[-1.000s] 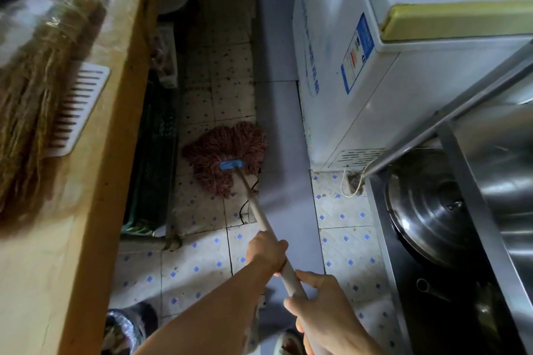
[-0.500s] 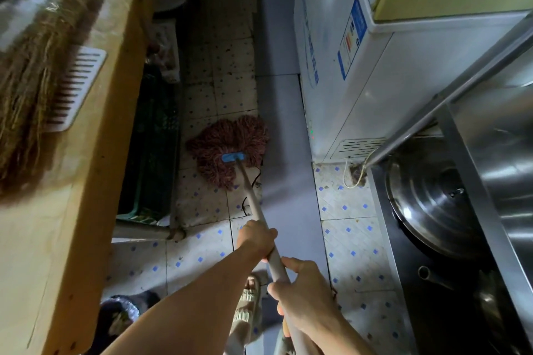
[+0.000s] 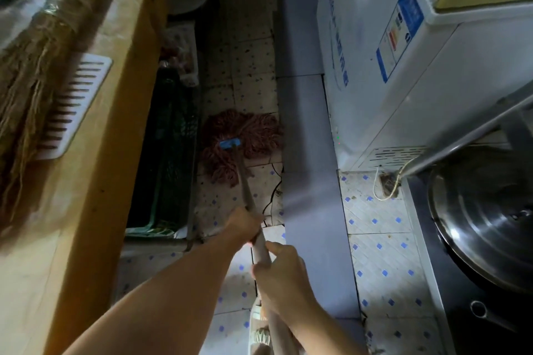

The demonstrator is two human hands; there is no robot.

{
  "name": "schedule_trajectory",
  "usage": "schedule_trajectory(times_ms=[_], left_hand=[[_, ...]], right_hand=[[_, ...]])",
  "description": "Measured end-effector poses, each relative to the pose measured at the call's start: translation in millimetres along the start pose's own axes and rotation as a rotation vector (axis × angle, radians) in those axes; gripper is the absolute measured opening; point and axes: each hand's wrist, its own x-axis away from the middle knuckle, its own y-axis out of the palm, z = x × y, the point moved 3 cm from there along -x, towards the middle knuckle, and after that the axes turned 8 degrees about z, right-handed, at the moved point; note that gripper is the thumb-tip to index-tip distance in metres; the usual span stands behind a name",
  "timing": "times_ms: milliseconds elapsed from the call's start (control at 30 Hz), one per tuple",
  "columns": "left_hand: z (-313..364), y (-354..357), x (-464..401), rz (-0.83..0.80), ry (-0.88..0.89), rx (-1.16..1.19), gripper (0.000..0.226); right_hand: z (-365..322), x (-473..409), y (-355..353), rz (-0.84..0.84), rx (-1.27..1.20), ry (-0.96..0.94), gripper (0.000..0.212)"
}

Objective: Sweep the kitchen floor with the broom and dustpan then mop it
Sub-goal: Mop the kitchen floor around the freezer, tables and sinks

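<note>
Both your hands are clamped on the pale wooden mop handle (image 3: 245, 181): your left hand (image 3: 245, 223) wraps it further down toward the head, your right hand (image 3: 281, 274) grips it just behind. The reddish-brown string mop head with its blue clamp (image 3: 239, 147) lies spread on the speckled tile floor (image 3: 380, 245), so you look to be in the mopping stage; the straw broom (image 3: 37, 66) lies on the wooden surface (image 3: 95, 196) left of the mop, suggesting sweeping is finished. Floor beyond the mop head remains to be covered. A dark cable (image 3: 274, 196) lies just right of the mop head, the white chest freezer (image 3: 403, 66) further right, and a green crate (image 3: 170, 158) just left, narrowing your path.
</note>
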Motion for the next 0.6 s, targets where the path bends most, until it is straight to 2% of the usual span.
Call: schedule_trajectory(times_ms=[167, 300, 467, 600], left_hand=[[10, 3, -47, 0.032, 0.014, 0.008, 0.034], [32, -10, -80, 0.065, 0.03, -0.011, 0.034], [35, -16, -87, 0.051, 0.01, 0.017, 0.04], [13, 2, -54, 0.03, -0.003, -0.034, 0.037]], right_hand=[[-18, -36, 7, 0.022, 0.043, -0.012, 0.041], [-43, -70, 12, -0.01, -0.032, -0.047, 0.023], [-47, -77, 23, -0.032, -0.018, -0.044, 0.01], [-13, -52, 18, -0.021, 0.093, -0.012, 0.034]])
